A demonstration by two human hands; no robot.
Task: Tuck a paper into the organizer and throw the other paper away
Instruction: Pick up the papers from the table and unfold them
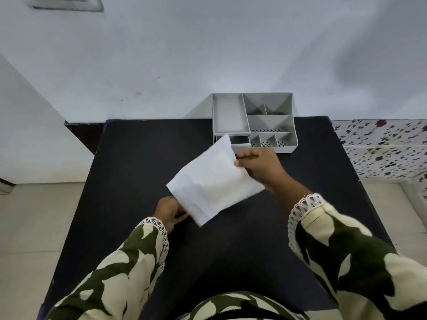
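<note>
Paper point(215, 181): held above the black surface point(138, 158), long axis running near-left to far-right. Right hand point(261, 167) pinches its far-right edge, left hand point(168, 212) its near-left corner. Organizer point(254, 121): far-right on surface, just beyond the right hand's grip, nearer that hand.

There are no words or numbers to read here. The white paper point(215, 179) pinched in the fingers point(246, 158) looks blank.

i'm seeing a white paper point(215, 181) over a black table point(138, 158), a pale grey organizer point(231, 112) with dotted floors, green-and-cream blotched sleeves point(346, 250) edged in white lace, and a white cloth point(381, 146) showing dark floral print.
</note>
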